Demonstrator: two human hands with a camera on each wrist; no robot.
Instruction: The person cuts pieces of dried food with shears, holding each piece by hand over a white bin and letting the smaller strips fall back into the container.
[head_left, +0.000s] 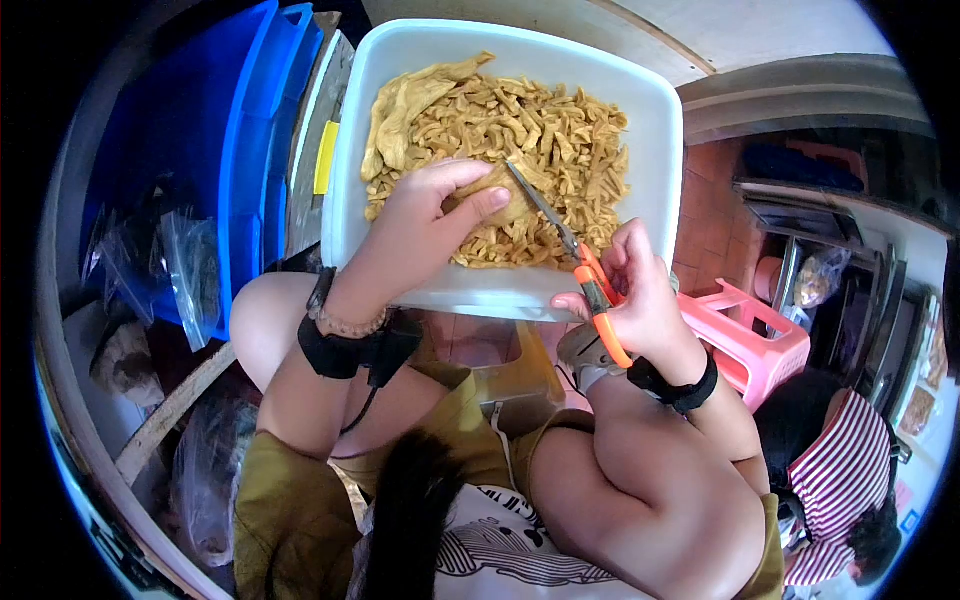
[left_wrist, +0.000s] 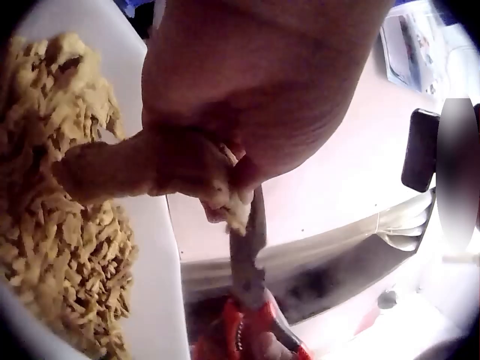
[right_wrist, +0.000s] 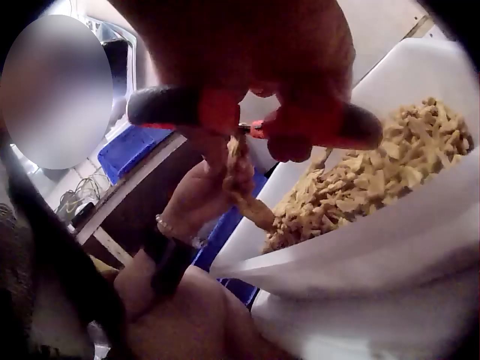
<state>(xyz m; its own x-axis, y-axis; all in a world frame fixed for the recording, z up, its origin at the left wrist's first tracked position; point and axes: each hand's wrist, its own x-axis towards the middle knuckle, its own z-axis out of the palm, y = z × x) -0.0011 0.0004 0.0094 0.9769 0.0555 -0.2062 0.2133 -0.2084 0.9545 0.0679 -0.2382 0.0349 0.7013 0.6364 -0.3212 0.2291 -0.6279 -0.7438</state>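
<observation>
1. Right now the left hand (head_left: 425, 225) reaches over the near rim of the white tub (head_left: 655, 140). It pinches a tan uncut piece (head_left: 505, 200) between the thumb and curled fingers, just above the heap near the tub's middle.
2. The right hand (head_left: 640, 300) is at the tub's near right corner, its fingers curled through the orange handles of the scissors (head_left: 592, 285). The blades slant up and left across the rim and touch the held piece.
3. Cut strips (head_left: 560, 130) cover most of the tub floor and pile toward the far and right walls. Bare white shows along the left wall and the near wall. Larger whole sheets (head_left: 410, 100) lie in the far left corner.
4. Both wrists cross the near rim, which lies between the hands and the person's knees below.
5. Blue crates (head_left: 240, 130) stand just beside the tub's left wall, so there is little room on that side.
6. A pink stool (head_left: 760, 345) stands near the right forearm, below the tub's near right corner.
7. Clear plastic bags (head_left: 185, 270) hang by the crates. A person in a striped shirt (head_left: 845, 470) is near the right elbow.
</observation>
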